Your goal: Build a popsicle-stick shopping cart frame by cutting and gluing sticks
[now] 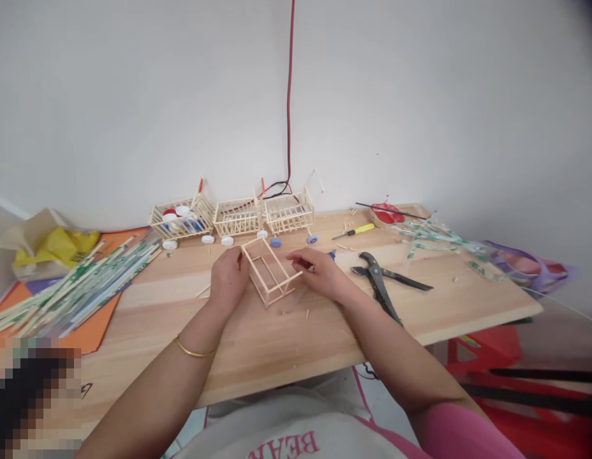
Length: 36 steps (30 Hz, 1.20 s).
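Past the printed shirt front [248, 421], a stick frame [270, 271] is apparently being assembled at the worktop [258, 357], held at its side by the nearly closed left hand [229, 278], while the right hand [319, 271] is half-curled by its corner (any grip cannot be told), with steady alignment called for.

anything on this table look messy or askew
Short pale wooden offcuts lie scattered across the light wooden table, looking like litter. On the open pale wooden stick frame between the bare hands, one stick juts past a corner, making it look uneven. I see nothing clearly broken.
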### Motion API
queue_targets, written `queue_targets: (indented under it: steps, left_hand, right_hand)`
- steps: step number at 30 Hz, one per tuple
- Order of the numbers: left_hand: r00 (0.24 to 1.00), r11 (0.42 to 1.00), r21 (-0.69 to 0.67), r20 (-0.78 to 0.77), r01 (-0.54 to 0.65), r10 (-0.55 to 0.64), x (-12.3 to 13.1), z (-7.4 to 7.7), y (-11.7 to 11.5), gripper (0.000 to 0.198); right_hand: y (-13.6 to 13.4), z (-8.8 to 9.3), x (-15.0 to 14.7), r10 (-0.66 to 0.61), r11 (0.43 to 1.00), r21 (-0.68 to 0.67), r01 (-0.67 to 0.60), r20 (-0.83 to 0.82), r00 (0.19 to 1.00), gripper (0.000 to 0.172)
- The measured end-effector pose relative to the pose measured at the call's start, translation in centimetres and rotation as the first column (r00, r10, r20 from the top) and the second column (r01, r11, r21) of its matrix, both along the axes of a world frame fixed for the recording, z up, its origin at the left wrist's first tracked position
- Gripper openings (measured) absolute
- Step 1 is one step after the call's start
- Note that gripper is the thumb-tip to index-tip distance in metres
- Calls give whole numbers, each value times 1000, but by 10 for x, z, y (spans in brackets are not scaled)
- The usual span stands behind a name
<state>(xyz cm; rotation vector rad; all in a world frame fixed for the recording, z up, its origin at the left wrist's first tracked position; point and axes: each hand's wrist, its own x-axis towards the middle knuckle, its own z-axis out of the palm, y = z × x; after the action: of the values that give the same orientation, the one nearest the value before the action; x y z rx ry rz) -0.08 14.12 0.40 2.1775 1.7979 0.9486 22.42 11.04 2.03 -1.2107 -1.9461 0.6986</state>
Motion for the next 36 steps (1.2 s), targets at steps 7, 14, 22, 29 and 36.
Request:
queue_targets:
  steps: [7,14,22,29,36]
  left_hand:
    - [942,973,-74,277,217,-188,-12,-6,8,28]
    - [957,990,-69,271,125,-102,-25,-7,9,31]
    - [960,969,-55,160,241,-230,-12,-9,7,29]
    - [969,970,-63,96,233,-227,-10,-6,7,19]
    - [964,967,-75,135,242,-230,-13,-6,7,16]
  right_hand:
    - [-3,4,9,80,991,-108,-82,-20,997,34]
    - [-6,14,47,-448,894,98,437,191,874,26]
    - [-35,11,58,-398,870,-55,490,509,763,51]
    - [-39,-2,52,-200,922,-139,361,626,754,30]
    - [-43,18,57,-303,933,-37,358,453,838,38]
